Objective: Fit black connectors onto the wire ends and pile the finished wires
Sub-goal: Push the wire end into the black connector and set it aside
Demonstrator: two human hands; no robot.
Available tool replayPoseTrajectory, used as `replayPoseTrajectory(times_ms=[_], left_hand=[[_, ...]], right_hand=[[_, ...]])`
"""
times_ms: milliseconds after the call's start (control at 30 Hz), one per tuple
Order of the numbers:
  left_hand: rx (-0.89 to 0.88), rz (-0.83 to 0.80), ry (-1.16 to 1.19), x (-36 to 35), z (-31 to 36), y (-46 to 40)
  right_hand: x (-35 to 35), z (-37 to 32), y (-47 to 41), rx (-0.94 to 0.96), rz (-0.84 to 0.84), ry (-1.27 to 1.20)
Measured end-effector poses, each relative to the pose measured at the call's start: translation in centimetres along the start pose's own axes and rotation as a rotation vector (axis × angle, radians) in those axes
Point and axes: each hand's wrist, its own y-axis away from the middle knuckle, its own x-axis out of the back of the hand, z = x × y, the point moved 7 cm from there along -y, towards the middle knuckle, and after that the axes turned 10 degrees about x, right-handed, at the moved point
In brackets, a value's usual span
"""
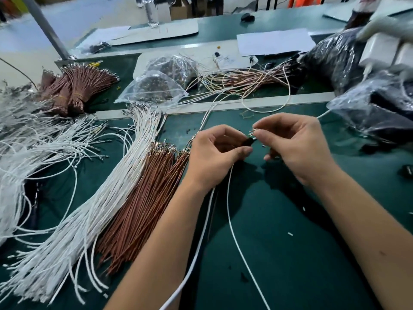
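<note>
Connector point(248, 142) pinched by left hand point(214, 157); right hand point(295, 144), at 3 o'clock, pinches wire terminals point(253, 130); misalignment could bend them.

Head cam, looks fwd/down, close over green bench point(290, 253).

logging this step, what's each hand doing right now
left hand: pinches the black connector
right hand: pinches wire ends at the connector
</note>
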Motion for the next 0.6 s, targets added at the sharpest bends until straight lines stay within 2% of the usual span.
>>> replayPoseTrajectory(times_ms=[200, 367, 600], left_hand=[[-0.013, -0.037, 0.122, 0.3, -0.1, -0.3], [-0.048, -0.097, 0.280, 0.1, 0.3, -0.4], [-0.101, -0.160, 0.376, -0.1, 0.8, -0.3]], right_hand=[[0.1, -0.9, -0.2, 0.060, -0.076, -0.005], [0.2, -3.0, -0.1, 0.217, -0.053, 0.082], [0.0, -4.6, 0.3, 0.348, -0.042, 0.197]])
